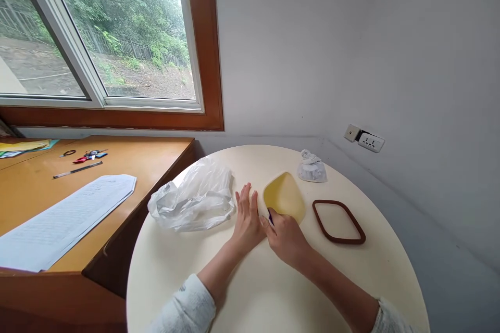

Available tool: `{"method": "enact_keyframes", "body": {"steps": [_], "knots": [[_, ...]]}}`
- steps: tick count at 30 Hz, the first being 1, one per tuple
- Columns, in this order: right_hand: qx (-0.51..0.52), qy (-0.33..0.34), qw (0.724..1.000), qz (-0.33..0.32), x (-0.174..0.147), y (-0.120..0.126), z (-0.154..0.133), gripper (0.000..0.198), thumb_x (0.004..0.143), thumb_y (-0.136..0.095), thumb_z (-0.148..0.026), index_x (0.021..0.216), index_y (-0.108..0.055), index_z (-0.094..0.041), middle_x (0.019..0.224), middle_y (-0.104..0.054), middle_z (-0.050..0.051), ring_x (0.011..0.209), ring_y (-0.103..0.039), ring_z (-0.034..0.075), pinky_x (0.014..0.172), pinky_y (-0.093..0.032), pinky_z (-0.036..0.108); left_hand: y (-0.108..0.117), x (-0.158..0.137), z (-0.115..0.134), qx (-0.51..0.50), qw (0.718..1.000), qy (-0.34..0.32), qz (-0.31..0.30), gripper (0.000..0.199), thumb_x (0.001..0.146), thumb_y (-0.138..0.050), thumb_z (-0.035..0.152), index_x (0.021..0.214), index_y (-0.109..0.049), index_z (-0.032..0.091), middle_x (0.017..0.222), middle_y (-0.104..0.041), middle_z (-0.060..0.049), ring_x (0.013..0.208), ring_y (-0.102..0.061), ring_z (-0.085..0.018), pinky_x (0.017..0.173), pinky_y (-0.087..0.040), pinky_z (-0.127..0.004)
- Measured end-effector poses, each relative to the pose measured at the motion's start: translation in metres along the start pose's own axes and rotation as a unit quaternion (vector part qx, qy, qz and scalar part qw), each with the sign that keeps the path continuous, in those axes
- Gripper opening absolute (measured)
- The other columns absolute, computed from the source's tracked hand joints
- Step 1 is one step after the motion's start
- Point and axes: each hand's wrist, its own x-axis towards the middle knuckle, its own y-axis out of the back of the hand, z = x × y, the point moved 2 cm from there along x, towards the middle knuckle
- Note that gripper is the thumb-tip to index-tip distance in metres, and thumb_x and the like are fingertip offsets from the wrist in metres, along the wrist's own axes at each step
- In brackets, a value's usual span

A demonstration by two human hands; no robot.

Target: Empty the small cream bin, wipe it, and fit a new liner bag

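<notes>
My left hand lies with its fingers stretched out at the near left side of a yellow, rounded-square piece, whose kind I cannot make out. My right hand is closed over the near edge of that piece. Between its thumb and forefinger shows a small dark purple thing, mostly hidden by the fingers. To the right, a brown rounded-square frame rests on the table. A crumpled clear plastic bag is just left of my left hand.
The round cream table stands by the wall. A small knotted bag sits at its far right. On the wooden desk at left lie papers, a pen and keys. A wall socket is at right.
</notes>
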Motion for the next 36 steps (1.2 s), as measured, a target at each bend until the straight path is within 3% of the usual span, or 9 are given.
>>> {"method": "enact_keyframes", "body": {"steps": [6, 10, 13, 17, 20, 24, 28, 33, 36], "knots": [[0.104, 0.065, 0.991, -0.053, -0.012, 0.015, -0.013, 0.027, 0.092, -0.028, -0.031, 0.091, -0.052, -0.017, 0.081, -0.063, 0.006, 0.071, -0.057, 0.016, 0.064, -0.039, 0.025, 0.007, 0.003, -0.016, -0.013, 1.000, -0.001, -0.021, 0.100, 0.069, -0.062, 0.021, 0.139, 0.009, 0.019, 0.138, -0.019, -0.023, 0.131, -0.020, -0.035, 0.099, -0.029, -0.057], [0.051, 0.116, 0.986, -0.107, -0.019, 0.039, -0.006, 0.025, 0.089, -0.030, -0.022, 0.077, -0.052, -0.019, 0.076, -0.061, 0.003, 0.069, -0.054, 0.015, 0.065, -0.037, 0.025, 0.010, 0.007, -0.020, -0.025, 0.999, 0.002, -0.039, 0.105, 0.063, -0.067, 0.027, 0.139, 0.005, 0.018, 0.137, -0.021, -0.022, 0.129, -0.023, -0.036, 0.099, -0.031, -0.054], [-0.010, 0.109, 0.981, -0.161, -0.013, 0.048, 0.006, 0.025, 0.087, -0.033, -0.021, 0.077, -0.056, -0.019, 0.074, -0.063, 0.002, 0.065, -0.054, 0.014, 0.060, -0.035, 0.025, 0.009, 0.010, -0.018, -0.033, 0.998, -0.016, -0.045, 0.103, 0.063, -0.067, 0.028, 0.139, 0.000, 0.019, 0.137, -0.022, -0.021, 0.129, -0.024, -0.035, 0.101, -0.029, -0.054], [-0.093, 0.076, 0.963, -0.239, 0.011, 0.032, 0.023, 0.033, 0.089, -0.028, -0.024, 0.086, -0.060, -0.018, 0.080, -0.066, 0.006, 0.069, -0.058, 0.017, 0.056, -0.036, 0.025, 0.009, 0.010, -0.011, -0.033, 0.998, -0.032, -0.037, 0.103, 0.062, -0.068, 0.031, 0.139, 0.000, 0.020, 0.137, -0.022, -0.021, 0.129, -0.024, -0.036, 0.101, -0.027, -0.057], [-0.133, 0.103, 0.944, -0.284, 0.032, 0.009, 0.028, 0.026, 0.086, -0.036, -0.022, 0.088, -0.061, -0.017, 0.084, -0.067, 0.007, 0.070, -0.060, 0.018, 0.056, -0.038, 0.026, 0.009, 0.008, -0.008, -0.030, 0.998, -0.046, -0.040, 0.104, 0.061, -0.068, 0.030, 0.139, -0.001, 0.021, 0.136, -0.023, -0.020, 0.129, -0.023, -0.036, 0.101, -0.025, -0.059], [-0.143, 0.136, 0.939, -0.283, 0.047, -0.012, 0.024, 0.019, 0.082, -0.044, -0.021, 0.086, -0.062, -0.016, 0.090, -0.068, 0.008, 0.079, -0.061, 0.022, 0.063, -0.040, 0.027, 0.010, 0.005, -0.008, -0.029, 0.997, -0.054, -0.043, 0.105, 0.062, -0.068, 0.031, 0.140, 0.002, 0.020, 0.137, -0.021, -0.021, 0.130, -0.021, -0.036, 0.101, -0.024, -0.059], [-0.159, 0.115, 0.942, -0.271, 0.046, -0.013, 0.020, 0.018, 0.080, -0.046, -0.018, 0.087, -0.062, -0.014, 0.094, -0.067, 0.013, 0.084, -0.061, 0.026, 0.066, -0.041, 0.031, 0.012, 0.004, -0.011, -0.024, 0.996, -0.074, -0.045, 0.104, 0.063, -0.067, 0.028, 0.140, 0.002, 0.022, 0.137, -0.022, -0.020, 0.130, -0.022, -0.036, 0.100, -0.025, -0.060], [-0.138, 0.065, 0.947, -0.284, 0.026, 0.013, 0.019, 0.030, 0.087, -0.033, -0.022, 0.084, -0.062, -0.015, 0.081, -0.068, 0.009, 0.068, -0.062, 0.021, 0.055, -0.040, 0.027, 0.014, 0.007, -0.016, -0.051, 0.995, -0.047, -0.066, 0.106, 0.061, -0.068, 0.026, 0.140, 0.003, 0.022, 0.137, -0.021, -0.020, 0.129, -0.022, -0.035, 0.100, -0.028, -0.057], [-0.030, 0.093, 0.961, -0.260, 0.004, 0.037, 0.012, 0.037, 0.092, -0.024, -0.024, 0.092, -0.060, -0.019, 0.088, -0.067, 0.004, 0.074, -0.061, 0.016, 0.061, -0.042, 0.024, 0.017, 0.010, -0.021, -0.091, 0.992, -0.011, -0.085, 0.108, 0.059, -0.071, 0.028, 0.139, 0.001, 0.021, 0.137, -0.021, -0.020, 0.130, -0.022, -0.035, 0.101, -0.030, -0.054]]}}
